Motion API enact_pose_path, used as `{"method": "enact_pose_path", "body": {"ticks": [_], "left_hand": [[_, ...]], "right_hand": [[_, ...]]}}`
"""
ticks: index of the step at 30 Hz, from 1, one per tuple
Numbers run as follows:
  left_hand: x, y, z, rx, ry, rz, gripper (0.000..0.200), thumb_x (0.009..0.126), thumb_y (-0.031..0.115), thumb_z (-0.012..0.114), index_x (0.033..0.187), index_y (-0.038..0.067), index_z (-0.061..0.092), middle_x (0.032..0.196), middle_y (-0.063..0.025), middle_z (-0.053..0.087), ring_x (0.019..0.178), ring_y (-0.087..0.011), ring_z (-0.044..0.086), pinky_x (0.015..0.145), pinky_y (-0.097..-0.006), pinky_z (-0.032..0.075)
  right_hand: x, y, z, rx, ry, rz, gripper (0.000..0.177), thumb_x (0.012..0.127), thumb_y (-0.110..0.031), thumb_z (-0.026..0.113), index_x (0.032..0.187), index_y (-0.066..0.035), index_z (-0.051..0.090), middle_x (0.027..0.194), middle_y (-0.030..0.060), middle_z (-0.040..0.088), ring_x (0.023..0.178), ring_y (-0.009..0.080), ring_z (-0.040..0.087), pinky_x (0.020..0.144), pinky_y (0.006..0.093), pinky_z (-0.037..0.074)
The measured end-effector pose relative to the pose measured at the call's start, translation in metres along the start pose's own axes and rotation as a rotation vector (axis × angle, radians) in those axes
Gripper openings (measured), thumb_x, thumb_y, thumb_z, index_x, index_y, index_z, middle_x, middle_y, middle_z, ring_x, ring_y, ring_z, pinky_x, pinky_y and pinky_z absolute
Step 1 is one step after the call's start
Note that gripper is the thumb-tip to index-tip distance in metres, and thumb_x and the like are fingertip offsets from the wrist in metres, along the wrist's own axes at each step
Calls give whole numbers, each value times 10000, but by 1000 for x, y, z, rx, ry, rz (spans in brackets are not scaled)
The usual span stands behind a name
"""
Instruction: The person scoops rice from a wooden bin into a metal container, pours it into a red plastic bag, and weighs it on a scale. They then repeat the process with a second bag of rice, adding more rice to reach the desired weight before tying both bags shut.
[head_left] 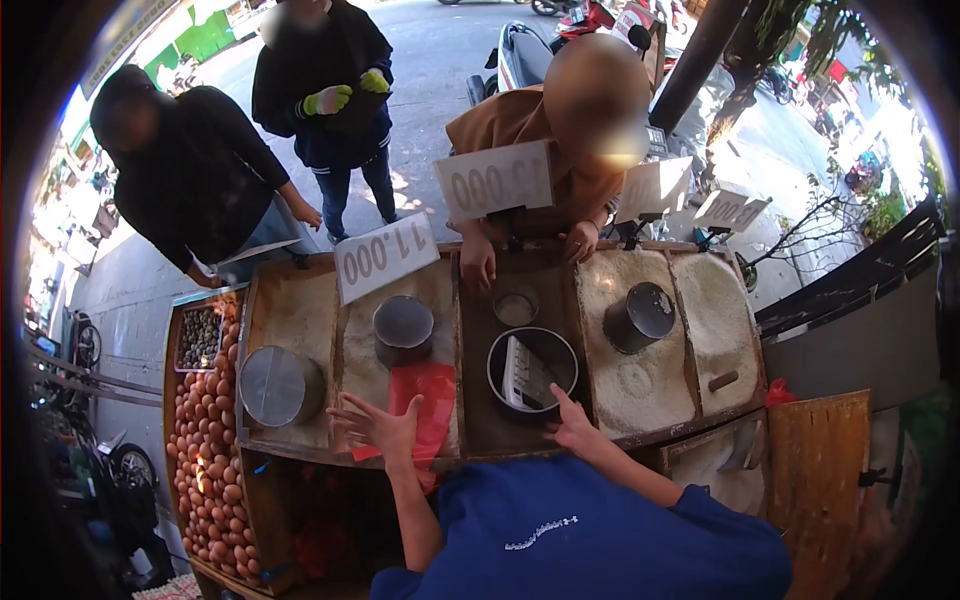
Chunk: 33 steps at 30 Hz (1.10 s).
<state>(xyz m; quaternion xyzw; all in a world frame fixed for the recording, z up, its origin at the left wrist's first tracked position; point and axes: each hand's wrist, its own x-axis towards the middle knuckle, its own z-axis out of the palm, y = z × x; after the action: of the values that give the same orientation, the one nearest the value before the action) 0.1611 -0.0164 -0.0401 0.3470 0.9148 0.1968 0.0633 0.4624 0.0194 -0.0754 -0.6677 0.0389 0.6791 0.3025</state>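
Note:
My left hand (385, 428) is open, its fingers spread in the air over the edge of a red plastic bag (426, 390) that lies across the front of a grain bin. Nothing is in that hand. My right hand (573, 424) is also open and empty, its index finger stretched toward the near rim of a dark round pot (496, 392). Inside the pot leans a white calculator (517, 372), tilted against the wall. Behind the pot, a small round cup (515, 309) sits in the same brown compartment.
Wooden bins of rice (640, 400) run along the stall, holding metal measuring cans (403, 328) and price signs (388, 258). Brown eggs (205, 420) fill the left side. A person in brown (510, 120) leans over the far edge; two people in dark clothes (190, 160) stand left.

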Motion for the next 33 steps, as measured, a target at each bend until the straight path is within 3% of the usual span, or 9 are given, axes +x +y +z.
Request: {"method": "enact_pose_path", "body": {"ticks": [4,6,7,9,12,15,19,27,33], "left_hand": [[-3,0,1,-4,-26,-25,1421,506,750,702,1447,93,-137,1448,-302,-216,1342,-517,-123,1024,-686,81],[-2,-3,1,-12,-34,-18,1414,511,750,700,1449,96,-132,1445,-300,-227,1340,-518,-130,1022,-688,80],[-2,-5,1,-12,-36,-18,1414,511,750,700,1449,96,-132,1445,-300,-227,1340,-518,-130,1022,-688,80],[-2,-7,0,-20,-40,-12,1401,521,746,698,1451,105,-129,1445,-301,-227,1340,-516,-132,1023,-687,83],[-1,-12,1,-16,-40,0,1385,529,740,699,1455,123,-127,1444,-307,-221,1336,-525,-131,1025,-684,84],[-2,-15,3,6,-46,26,1356,553,739,687,1457,140,-127,1444,-312,-214,1330,-541,-120,1034,-675,66],[-6,-19,6,-10,-54,63,1297,605,740,653,1458,147,-123,1441,-316,-215,1324,-551,-120,1040,-668,42],[-21,-5,31,-122,-143,209,1059,783,748,419,1463,116,-91,1465,-259,-222,1341,-499,-161,1043,-658,10],[-22,26,28,-165,-153,343,1064,779,732,450,1464,125,-93,1466,-259,-219,1336,-506,-171,1038,-667,15]], "right_hand": [[1,3,6,27,42,6,935,743,-389,736,1420,-153,136,1480,159,169,1299,491,221,1035,649,201],[11,4,2,69,-70,59,733,799,-296,678,1367,-109,254,1396,202,304,1217,502,356,990,642,310],[16,4,0,69,-69,60,733,799,-296,678,1367,-109,254,1396,202,304,1217,502,356,990,642,310],[23,3,-1,107,-164,76,517,828,-135,557,1281,-19,336,1277,244,411,1110,493,471,921,626,406],[35,-1,-4,22,-312,106,454,785,-6,446,1221,67,342,1230,272,433,1062,482,512,884,612,454],[32,-1,-3,170,-271,55,426,748,30,397,1161,126,363,1188,282,457,1050,477,520,896,597,467],[7,-4,-16,49,-316,-34,428,754,23,390,1165,142,374,1169,289,483,1030,487,528,914,554,483],[-105,-50,-57,-30,-428,-10,432,788,-59,419,1147,179,412,1021,299,571,898,410,615,770,429,554],[-138,-43,-112,136,-317,-67,399,782,-90,423,1067,186,461,940,300,599,820,397,630,672,377,553]]}}
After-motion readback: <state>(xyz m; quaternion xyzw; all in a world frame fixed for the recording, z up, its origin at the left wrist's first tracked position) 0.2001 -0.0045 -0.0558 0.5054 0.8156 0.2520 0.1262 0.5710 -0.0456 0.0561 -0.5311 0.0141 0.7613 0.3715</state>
